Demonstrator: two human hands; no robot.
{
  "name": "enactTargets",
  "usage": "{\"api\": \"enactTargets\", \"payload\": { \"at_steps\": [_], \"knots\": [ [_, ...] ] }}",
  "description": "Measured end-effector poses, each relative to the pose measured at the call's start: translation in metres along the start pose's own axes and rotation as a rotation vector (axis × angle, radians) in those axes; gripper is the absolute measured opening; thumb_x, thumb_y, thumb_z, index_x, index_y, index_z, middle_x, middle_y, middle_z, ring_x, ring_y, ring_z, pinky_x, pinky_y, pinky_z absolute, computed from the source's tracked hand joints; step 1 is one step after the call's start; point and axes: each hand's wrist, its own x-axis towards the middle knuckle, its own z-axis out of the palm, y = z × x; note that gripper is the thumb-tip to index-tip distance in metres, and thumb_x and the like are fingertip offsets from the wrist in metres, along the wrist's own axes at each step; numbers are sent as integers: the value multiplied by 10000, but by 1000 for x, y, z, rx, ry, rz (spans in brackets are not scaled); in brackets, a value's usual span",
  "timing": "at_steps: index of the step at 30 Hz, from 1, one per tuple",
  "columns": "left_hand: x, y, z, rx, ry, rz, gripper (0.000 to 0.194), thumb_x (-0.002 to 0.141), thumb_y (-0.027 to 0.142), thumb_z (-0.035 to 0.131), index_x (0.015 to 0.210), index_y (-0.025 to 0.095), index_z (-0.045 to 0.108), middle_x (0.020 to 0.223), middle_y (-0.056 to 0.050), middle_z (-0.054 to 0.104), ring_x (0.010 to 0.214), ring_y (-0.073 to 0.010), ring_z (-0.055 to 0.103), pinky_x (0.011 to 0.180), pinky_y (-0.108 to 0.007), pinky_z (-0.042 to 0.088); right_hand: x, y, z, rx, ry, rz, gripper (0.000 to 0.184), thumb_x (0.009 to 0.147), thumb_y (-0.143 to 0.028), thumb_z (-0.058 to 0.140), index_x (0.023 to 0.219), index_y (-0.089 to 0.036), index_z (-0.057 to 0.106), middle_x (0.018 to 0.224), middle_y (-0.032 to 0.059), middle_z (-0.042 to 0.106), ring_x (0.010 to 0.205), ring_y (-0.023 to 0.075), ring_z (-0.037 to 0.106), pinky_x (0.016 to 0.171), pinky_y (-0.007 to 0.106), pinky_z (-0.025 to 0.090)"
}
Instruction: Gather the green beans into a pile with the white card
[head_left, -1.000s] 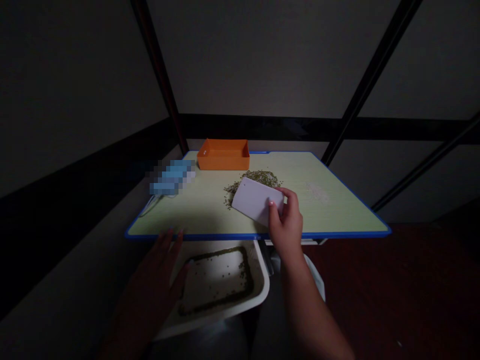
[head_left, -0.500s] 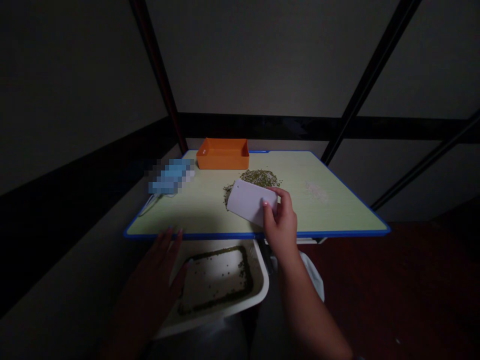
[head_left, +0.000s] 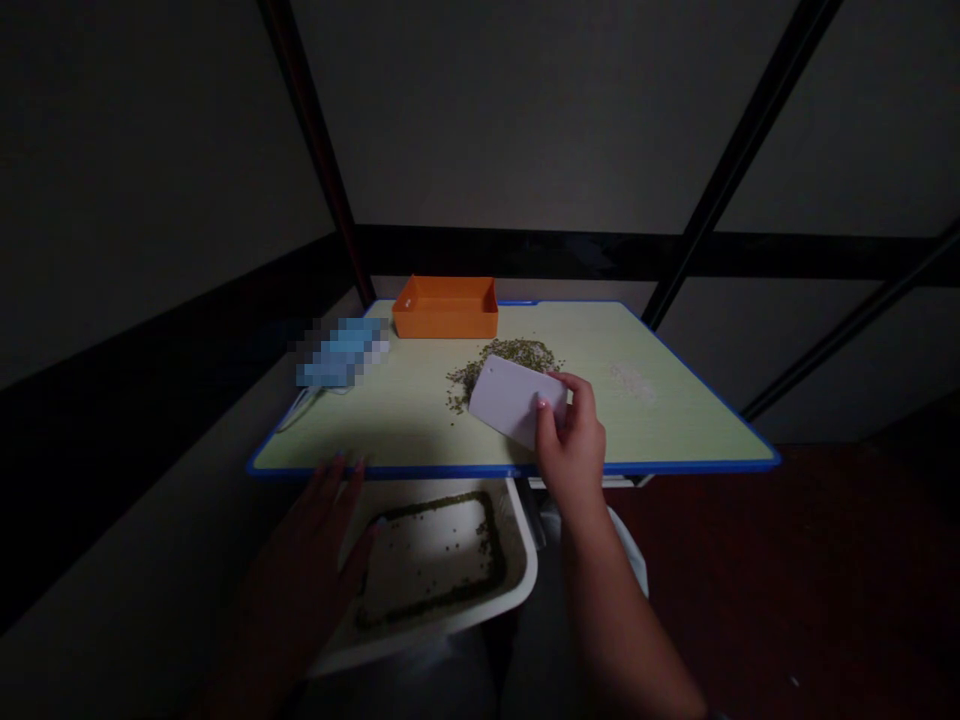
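A flat white plastic scraper (head_left: 511, 400) is pinched in my right hand (head_left: 574, 435), thumb on top and fingers at its right end. It is tilted over the near side of a loose pile of small green beans or grains (head_left: 517, 353), hiding part of it. My left hand (head_left: 319, 545), dim in shadow, has its fingers stretched out at the table's front edge. Its thumb reaches over a white bin (head_left: 525, 560) below the table. Small dark green grains lie in that bin, mostly along its bottom edges.
An orange tray (head_left: 446, 322) stands at the back of the pale green, blue-edged table (head_left: 675, 430). Whitish grains (head_left: 630, 382) are spread thinly at the right. A blurred-out blue object (head_left: 341, 352) with a white cord lies at the left. Walls rise behind.
My right hand has shifted a little to the right with the scraper, uncovering more grains at the pile's left. My left hand stays about where it was.
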Motion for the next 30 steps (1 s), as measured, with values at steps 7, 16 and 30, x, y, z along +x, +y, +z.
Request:
{"api": "enactTargets", "payload": {
  "at_steps": [7, 16, 30],
  "knots": [
    [1, 1, -3, -5, 3, 6, 665, 937, 526, 316, 1530, 233, 244, 1551, -125, 426, 1431, -281, 406, 1089, -464, 466, -3, -2, 3, 84, -22, -33, 288, 895, -296, 486, 1157, -203, 558, 780, 24, 652, 543, 149, 542, 509, 247, 390],
    [1, 2, -5, -4, -8, -3, 664, 931, 515, 337, 1524, 224, 266, 1549, -128, 431, 1430, -281, 412, 1091, -456, 459, 0, -1, 4, -1, 17, -10, 302, 885, -297, 488, 1165, -206, 558, 754, 25, 669, 536, 171, 574, 509, 258, 378],
    [1, 3, -4, 2, -8, -2, 657, 932, 505, 341, 1517, 211, 285, 1539, -128, 441, 1426, -282, 414, 1079, -458, 474, 0, 4, 9, 42, 9, -32, 291, 905, -283, 479, 1185, -224, 532, 971, 81, 715, 708, 200, 661, 614, 289, 467]
  ]
}}
